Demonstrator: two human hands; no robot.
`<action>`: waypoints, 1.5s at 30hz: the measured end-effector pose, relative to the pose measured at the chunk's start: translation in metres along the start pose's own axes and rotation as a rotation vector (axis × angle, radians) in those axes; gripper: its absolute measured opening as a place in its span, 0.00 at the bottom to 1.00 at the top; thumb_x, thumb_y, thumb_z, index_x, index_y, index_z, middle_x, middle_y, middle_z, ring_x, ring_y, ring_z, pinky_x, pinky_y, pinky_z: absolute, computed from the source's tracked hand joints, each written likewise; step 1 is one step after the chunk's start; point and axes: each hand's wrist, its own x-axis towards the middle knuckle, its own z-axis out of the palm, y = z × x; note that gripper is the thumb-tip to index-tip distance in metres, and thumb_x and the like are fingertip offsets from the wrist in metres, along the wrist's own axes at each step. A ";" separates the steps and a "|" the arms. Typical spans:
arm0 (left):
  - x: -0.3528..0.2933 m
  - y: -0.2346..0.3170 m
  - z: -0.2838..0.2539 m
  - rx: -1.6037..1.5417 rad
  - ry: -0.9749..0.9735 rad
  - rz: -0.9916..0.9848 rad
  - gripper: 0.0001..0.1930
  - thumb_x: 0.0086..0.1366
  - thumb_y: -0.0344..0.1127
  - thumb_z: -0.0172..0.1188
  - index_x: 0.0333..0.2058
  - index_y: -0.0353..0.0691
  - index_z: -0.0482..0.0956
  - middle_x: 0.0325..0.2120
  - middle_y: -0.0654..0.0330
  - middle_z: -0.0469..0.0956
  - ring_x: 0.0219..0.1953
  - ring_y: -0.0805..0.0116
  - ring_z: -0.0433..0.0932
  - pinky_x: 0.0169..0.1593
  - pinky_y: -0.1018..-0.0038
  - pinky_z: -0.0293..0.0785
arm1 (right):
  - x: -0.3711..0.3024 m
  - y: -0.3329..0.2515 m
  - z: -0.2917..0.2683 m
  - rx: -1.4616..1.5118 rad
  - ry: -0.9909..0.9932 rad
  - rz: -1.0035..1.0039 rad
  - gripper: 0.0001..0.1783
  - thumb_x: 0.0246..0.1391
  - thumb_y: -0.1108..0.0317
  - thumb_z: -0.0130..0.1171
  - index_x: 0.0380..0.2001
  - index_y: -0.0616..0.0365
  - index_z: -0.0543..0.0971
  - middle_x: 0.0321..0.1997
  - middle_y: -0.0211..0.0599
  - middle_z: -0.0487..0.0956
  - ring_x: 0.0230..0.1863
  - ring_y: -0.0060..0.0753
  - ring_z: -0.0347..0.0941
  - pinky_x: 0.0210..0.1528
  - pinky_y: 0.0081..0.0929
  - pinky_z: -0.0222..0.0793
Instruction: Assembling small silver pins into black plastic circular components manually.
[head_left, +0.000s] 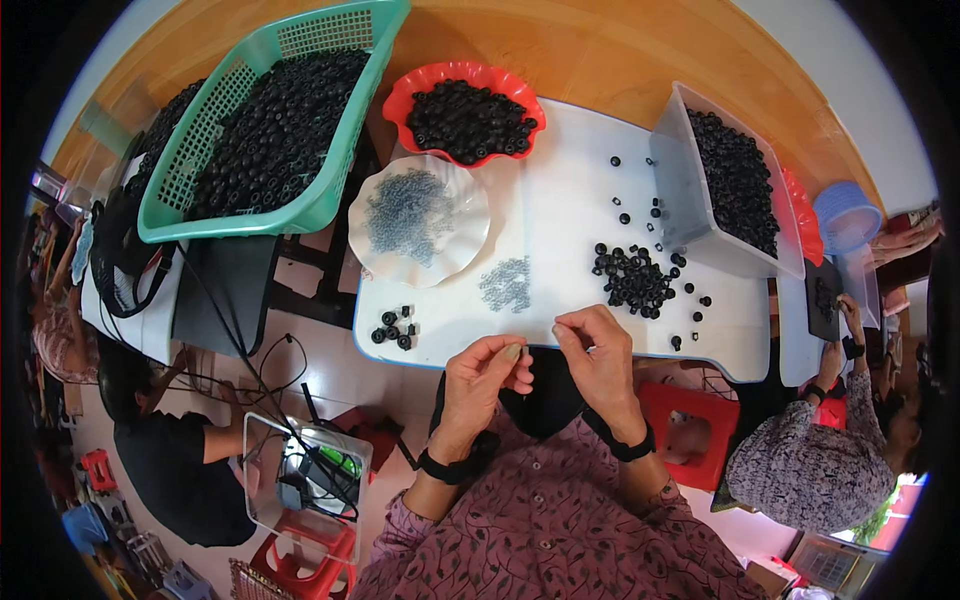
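My left hand [484, 378] is just off the table's near edge, thumb and fingertips pinched, with a small dark bit showing at the tips. Close beside it, my right hand [602, 362] also pinches thumb against forefinger; whatever sits there is too small to make out. Past the fingers lies a small heap of tiny silvery, see-through-looking pieces [507, 285]. A white wavy-rimmed plate [468, 235] holds more of them. To the right is a loose heap of black round parts [634, 282], with several scattered around. A few black parts [391, 330] rest at the table's left corner.
A red wavy bowl [400, 88] and a clear bin [690, 175] of black parts stand on the white table [585, 140]. Left is a full green basket [290, 222]. Cables [222, 310] hang there. Co-workers sit at both sides; a red stool [655, 405] is under the table.
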 end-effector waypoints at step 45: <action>0.004 -0.001 -0.003 0.035 0.011 -0.017 0.11 0.70 0.32 0.51 0.43 0.32 0.77 0.30 0.57 0.80 0.27 0.74 0.78 0.31 0.78 0.78 | 0.052 0.046 -0.010 -0.738 0.039 -0.235 0.03 0.48 0.76 0.56 0.28 0.62 0.74 0.33 0.46 0.72 0.32 0.52 0.74 0.33 0.43 0.70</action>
